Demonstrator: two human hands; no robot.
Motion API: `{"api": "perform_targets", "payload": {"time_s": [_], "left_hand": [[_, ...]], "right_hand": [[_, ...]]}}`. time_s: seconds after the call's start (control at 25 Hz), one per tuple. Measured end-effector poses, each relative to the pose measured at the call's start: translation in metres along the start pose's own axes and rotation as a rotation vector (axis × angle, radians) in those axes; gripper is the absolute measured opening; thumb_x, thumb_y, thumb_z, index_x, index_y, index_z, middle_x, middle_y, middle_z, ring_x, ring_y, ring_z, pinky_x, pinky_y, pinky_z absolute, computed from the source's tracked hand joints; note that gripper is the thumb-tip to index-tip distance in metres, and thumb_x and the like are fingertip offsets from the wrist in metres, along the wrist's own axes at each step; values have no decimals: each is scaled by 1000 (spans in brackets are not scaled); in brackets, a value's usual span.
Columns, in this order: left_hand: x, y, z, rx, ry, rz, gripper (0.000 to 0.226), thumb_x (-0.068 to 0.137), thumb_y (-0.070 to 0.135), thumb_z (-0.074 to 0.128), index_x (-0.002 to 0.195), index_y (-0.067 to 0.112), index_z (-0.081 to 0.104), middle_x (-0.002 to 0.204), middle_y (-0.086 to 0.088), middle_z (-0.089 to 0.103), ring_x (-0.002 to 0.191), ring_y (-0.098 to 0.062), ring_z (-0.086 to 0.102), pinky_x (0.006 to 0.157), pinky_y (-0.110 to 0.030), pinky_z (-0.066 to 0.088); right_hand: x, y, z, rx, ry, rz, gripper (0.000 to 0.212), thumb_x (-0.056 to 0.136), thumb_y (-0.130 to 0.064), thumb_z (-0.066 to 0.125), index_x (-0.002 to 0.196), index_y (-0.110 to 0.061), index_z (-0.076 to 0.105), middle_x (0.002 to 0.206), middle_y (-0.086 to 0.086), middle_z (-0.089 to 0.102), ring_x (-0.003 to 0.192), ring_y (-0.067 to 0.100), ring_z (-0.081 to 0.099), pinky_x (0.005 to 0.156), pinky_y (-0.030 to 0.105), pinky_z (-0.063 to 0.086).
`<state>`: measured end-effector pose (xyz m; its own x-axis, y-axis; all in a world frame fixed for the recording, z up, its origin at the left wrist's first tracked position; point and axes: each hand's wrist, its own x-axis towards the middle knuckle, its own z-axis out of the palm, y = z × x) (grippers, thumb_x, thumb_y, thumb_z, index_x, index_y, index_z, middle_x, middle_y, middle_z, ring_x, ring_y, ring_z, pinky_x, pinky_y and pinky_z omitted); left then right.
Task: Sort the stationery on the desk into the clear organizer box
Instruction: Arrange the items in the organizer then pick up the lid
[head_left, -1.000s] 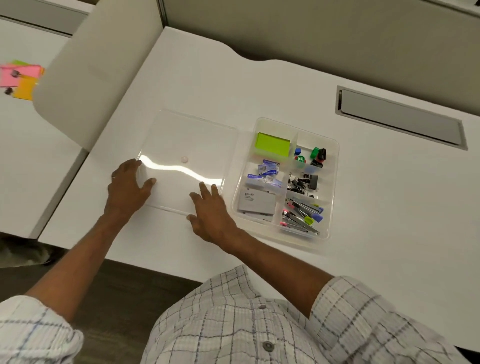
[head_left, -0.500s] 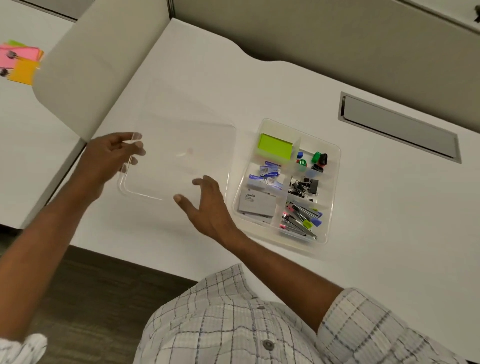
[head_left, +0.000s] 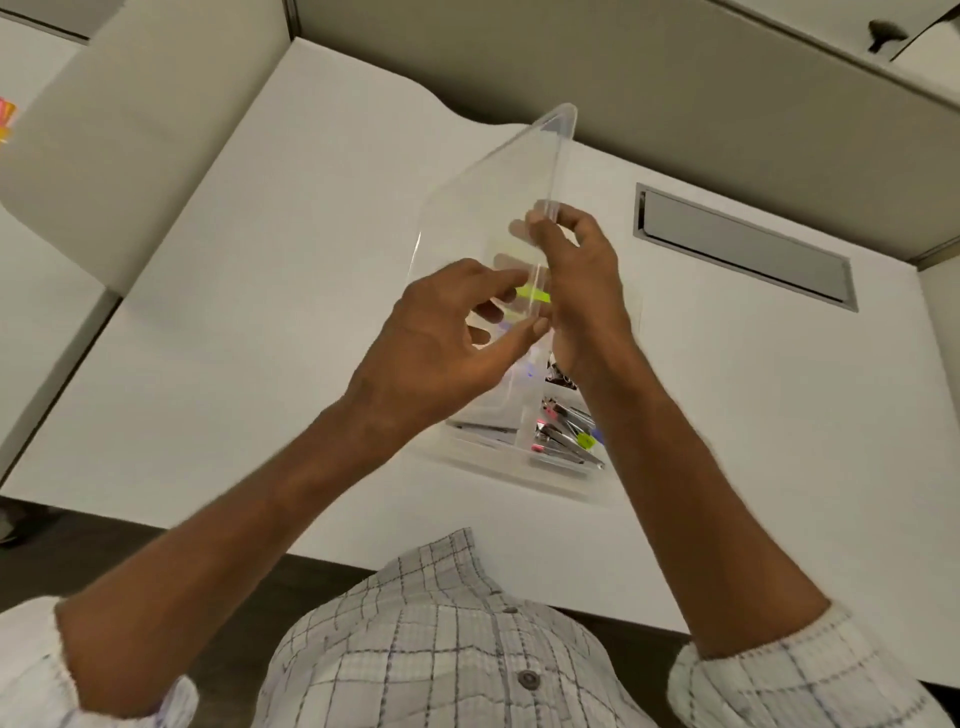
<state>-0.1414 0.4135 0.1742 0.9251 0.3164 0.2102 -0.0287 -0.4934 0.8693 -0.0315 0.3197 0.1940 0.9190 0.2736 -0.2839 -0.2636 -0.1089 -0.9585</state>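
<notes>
The clear lid (head_left: 498, 197) is in the air, tilted steeply on edge above the clear organizer box (head_left: 511, 457) on the white desk. My right hand (head_left: 576, 280) pinches the lid's right edge. My left hand (head_left: 447, 343) grips its lower edge, fingers curled on the plastic. Both hands and the lid hide most of the box. Metal clips (head_left: 566, 436) with coloured tips show in its near right compartment, black binder clips (head_left: 561, 376) just behind them, and a strip of green sticky notes (head_left: 532, 295) shows between my fingers.
A grey cable hatch (head_left: 743, 244) is set into the white desk (head_left: 260, 312) at the right. A rounded beige panel (head_left: 119, 119) stands at the left, grey partition walls behind. Coloured notes (head_left: 6, 119) lie at the far left edge.
The lid lay flat on the desk left of the box with both hands on it. It has been lifted, carried right and tipped up on edge above the box.
</notes>
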Motion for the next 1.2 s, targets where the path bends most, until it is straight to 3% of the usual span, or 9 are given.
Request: {"api": "perform_targets", "payload": {"time_s": [0.12,0.24,0.4,0.48,0.64,0.8,1.0,1.12,1.2], "left_hand": [[11,-38,14,87,104,1,46,90,44,68,129,22,63,130,7,62,123,-6,54,102,-38,51],[19,-94,17,349,90,-230,61,92,52,61,142,19,49,149,1,46,142,-21,35,112,-43,35],[8,-133,50,53,-97,-428,56,92,36,66,140,10,53,139,-6,60,126,-23,59,103,-24,41],[-3,-139,64,57,-95,-443,59,92,33,68,144,11,50,142,-6,58,129,-21,57,107,-29,43],[-9,-142,75,75,-54,-480,62,89,36,71,145,21,50,138,-4,61,125,-18,60,103,-37,50],[-3,-139,78,81,-59,-461,56,88,30,72,141,21,54,130,0,66,113,-13,65,96,-30,51],[14,-139,64,61,-98,-491,51,83,26,78,132,22,64,114,3,73,86,-9,69,81,-20,47],[25,-138,56,42,-135,-528,48,79,30,82,124,20,68,110,1,75,86,-16,72,85,-26,53],[39,-137,53,74,-71,-530,50,80,40,80,124,19,67,115,4,73,91,-17,72,93,-32,54]], "right_hand": [[4,7,-53,204,54,-7,34,101,-28,55,131,-13,53,124,6,68,100,27,74,77,42,63],[1,31,-103,259,139,21,36,102,-29,55,133,-11,52,125,8,67,102,29,73,77,40,63],[1,86,-132,195,246,77,33,102,-28,54,128,-9,57,114,8,71,95,27,75,73,37,62],[7,112,-139,102,311,75,33,102,-28,54,126,-6,59,112,10,69,92,25,73,76,39,62],[28,143,-152,-482,548,-73,32,100,-29,57,124,-12,66,116,7,66,96,12,62,90,25,51],[43,159,-159,-493,550,-74,32,98,-25,60,125,-9,66,119,10,66,104,18,65,85,16,46],[55,164,-164,-510,491,-71,40,91,-23,71,129,-13,62,119,9,65,99,19,65,85,22,52],[63,159,-173,-524,462,-58,35,89,-24,73,121,-12,67,112,6,70,94,17,67,86,24,54],[72,153,-181,-526,469,-77,29,90,-26,71,114,-9,70,109,6,73,91,13,66,79,13,52]]}}
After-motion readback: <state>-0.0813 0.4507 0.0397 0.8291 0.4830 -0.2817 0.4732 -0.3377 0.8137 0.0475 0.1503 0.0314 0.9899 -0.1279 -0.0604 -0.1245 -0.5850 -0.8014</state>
